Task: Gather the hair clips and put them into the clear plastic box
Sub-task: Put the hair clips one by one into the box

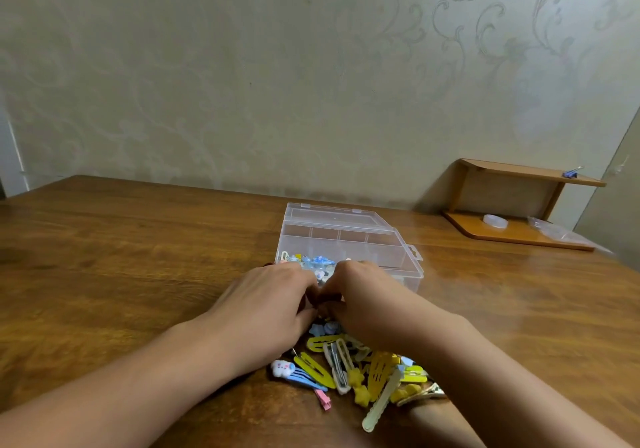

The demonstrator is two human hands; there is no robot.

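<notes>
A heap of hair clips point(360, 368), mostly yellow with some blue and pink, lay on the wooden table point(138, 257) just in front of the clear plastic box point(349, 240). The box stood open, its lid tipped back, with a few blue clips in its near compartment. The left hand point(266, 295) and right hand point(367, 298) met between heap and box, fingers curled together; what they held was hidden. A small wooden shelf point(519, 202) stood far right against the wall.
</notes>
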